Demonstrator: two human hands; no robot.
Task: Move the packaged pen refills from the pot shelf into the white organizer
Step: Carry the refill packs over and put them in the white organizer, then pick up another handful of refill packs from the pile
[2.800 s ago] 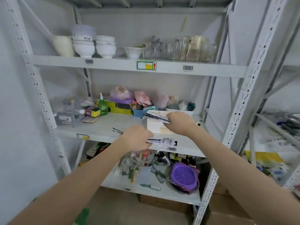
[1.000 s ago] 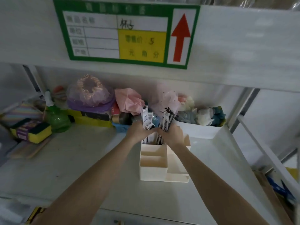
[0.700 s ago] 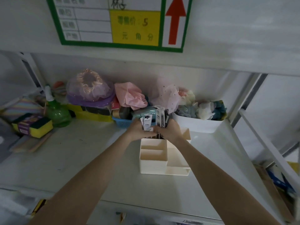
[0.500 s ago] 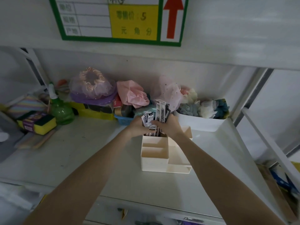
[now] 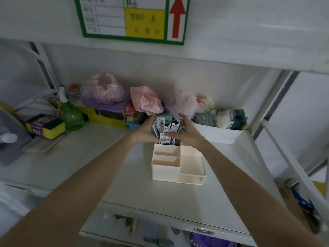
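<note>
The packaged pen refills (image 5: 166, 130) stand upright as a bundle in the back left compartment of the white organizer (image 5: 165, 168), their printed tops sticking out above its rim. My left hand (image 5: 144, 131) cups the bundle from the left, with its fingers behind the packets and its thumb in front. My right hand (image 5: 188, 134) presses on the bundle from the right; its thumb lies across the fronts of the packets and its fingers are loosely spread. The organizer's front compartments are bare. It sits on the middle shelf (image 5: 89, 157).
A white bin of plush items (image 5: 220, 134) stands just right of the organizer. Behind are a small blue basket (image 5: 133, 126), pink and purple bagged goods (image 5: 146, 102), a green spray bottle (image 5: 71, 114) and sponges (image 5: 44, 125). The upper shelf edge with a price label (image 5: 131, 20) hangs overhead.
The refills, held high above the organizer a second ago, have sunk into its back compartment. Both hands have come down with them and the right fingers have loosened.
</note>
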